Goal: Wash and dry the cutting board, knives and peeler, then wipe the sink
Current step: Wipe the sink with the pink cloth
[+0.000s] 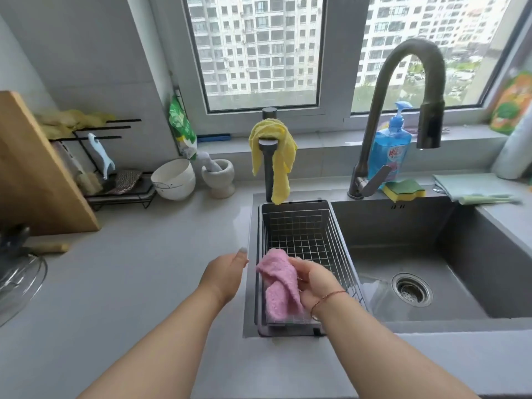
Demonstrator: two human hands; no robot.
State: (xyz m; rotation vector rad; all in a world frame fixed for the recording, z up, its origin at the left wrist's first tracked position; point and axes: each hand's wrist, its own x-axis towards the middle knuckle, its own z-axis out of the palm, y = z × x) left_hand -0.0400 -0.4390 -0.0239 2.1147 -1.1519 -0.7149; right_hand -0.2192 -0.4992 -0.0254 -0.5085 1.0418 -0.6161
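Right hand [312, 280] gripping a pink cloth [280, 286] over the wire basket [299, 226] at the sink's [431, 234] left end. Left hand [227, 272] loosely uncurled above the counter [144, 283], grasping nothing. Cutting board [31, 168] leaning far left, partly cropped. Knives, peeler indiscernible.

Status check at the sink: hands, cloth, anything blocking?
Right hand gripping pink cloth over wire drain basket. Left hand open, empty, at grey sink edge. Basin bare, nothing blocking.
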